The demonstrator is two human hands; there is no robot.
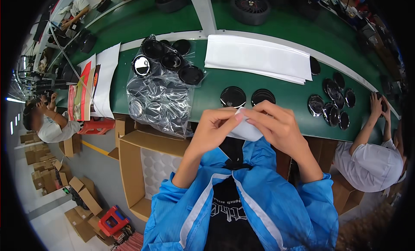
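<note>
Both my hands are raised at the near edge of the green bench [207, 95], fingers closed in pinches. My left hand [212, 129] grips the upper edge of a small white sheet [246, 132], thin and slightly curved. On the same edge, the fingertips of my right hand [281, 128] press close to the left ones. Just past my fingers lie two round glossy black caps, the left one [233, 97] and the right one [263, 96], partly covered by my hand.
A clear plastic bag [160, 100] with several black caps lies left; a white paper stack [257, 56] lies behind. More loose caps [333, 93] sit right, near a co-worker's hands [378, 105]. An open cardboard box [132, 177] stands below the bench's edge.
</note>
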